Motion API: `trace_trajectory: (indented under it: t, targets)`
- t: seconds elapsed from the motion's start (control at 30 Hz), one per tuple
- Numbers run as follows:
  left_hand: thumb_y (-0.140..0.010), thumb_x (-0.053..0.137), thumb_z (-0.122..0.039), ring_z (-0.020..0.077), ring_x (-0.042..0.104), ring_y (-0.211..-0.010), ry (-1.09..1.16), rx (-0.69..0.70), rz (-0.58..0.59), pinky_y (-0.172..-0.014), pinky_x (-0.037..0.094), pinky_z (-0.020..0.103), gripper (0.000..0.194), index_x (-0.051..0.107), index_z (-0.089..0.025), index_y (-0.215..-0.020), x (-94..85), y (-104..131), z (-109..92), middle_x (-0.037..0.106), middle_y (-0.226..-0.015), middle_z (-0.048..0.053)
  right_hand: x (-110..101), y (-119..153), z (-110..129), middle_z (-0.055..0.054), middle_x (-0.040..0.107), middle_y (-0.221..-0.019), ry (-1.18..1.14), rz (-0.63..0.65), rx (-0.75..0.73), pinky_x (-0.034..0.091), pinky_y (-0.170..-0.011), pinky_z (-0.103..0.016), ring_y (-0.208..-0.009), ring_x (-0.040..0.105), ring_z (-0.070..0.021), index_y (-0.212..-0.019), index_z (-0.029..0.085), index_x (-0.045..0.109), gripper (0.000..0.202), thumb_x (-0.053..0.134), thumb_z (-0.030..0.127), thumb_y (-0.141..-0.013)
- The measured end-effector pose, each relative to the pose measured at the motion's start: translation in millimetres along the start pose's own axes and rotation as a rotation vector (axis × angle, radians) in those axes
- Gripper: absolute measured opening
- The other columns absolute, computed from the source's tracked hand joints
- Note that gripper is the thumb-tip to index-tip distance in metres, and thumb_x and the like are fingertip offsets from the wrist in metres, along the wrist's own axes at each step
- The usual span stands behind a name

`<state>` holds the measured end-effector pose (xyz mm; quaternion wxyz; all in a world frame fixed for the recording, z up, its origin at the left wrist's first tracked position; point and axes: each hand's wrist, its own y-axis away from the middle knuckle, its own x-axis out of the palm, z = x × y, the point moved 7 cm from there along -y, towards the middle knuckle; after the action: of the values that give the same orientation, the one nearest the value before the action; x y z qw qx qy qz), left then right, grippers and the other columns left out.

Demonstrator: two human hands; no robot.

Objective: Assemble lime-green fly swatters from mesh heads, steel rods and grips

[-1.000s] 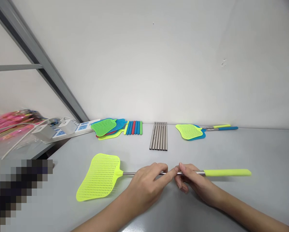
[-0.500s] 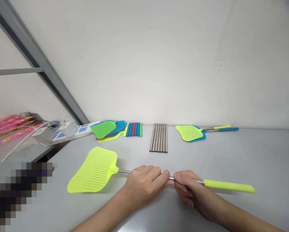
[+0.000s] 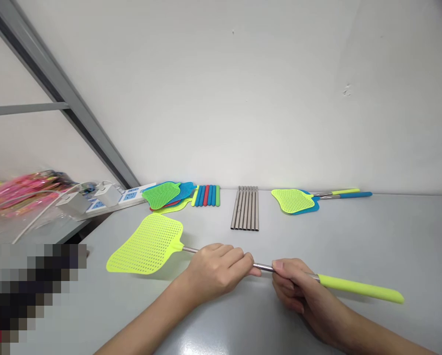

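Observation:
A yellow-green fly swatter point(image 3: 147, 245) with a perforated head and a metal rod stretches across the front of the grey table point(image 3: 354, 246). My left hand point(image 3: 221, 268) is closed around its rod, not far from the head. Further right, my right hand point(image 3: 298, 283) grips the rod between thumb and fingers, just short of the yellow-green handle sleeve point(image 3: 361, 288). A short piece of bare rod shows between the two hands. The swatter slopes down slightly toward the handle end, its head tilted above the tabletop.
Along the wall lie several loose swatter heads point(image 3: 161, 195), a row of coloured handle sleeves point(image 3: 206, 195), several metal tubes point(image 3: 245, 209), and two swatters with handles point(image 3: 292, 201). A power strip point(image 3: 113, 201) with plugs and plastic-bagged items point(image 3: 21, 197) are at the left.
My hands have moved slightly apart along the rod, baring more metal between them. The swatter has tilted, head end up and handle end lower. The camera view has shifted a little.

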<state>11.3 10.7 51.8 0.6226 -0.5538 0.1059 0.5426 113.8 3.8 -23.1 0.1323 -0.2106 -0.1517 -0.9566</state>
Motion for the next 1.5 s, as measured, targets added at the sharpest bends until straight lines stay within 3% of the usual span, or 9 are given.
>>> trace_trajectory:
  t: [1.5]
  targets:
    - [-0.084, 0.04, -0.037, 0.0074, 0.046, -0.039, -0.009, -0.071, 0.097, -0.042, 0.031, 0.021, 0.037, 0.046, -0.017, -0.054, 7.9, 4, 24, 0.045, -0.042, -0.006, -9, -12, 13, 0.008, 0.019, -0.046, 0.042, 0.025, -0.054, 0.01, -0.042, -0.023, -0.04, 0.018, -0.0054, -0.048, 0.018, 0.027, 0.038, 0.047, 0.032, -0.078]
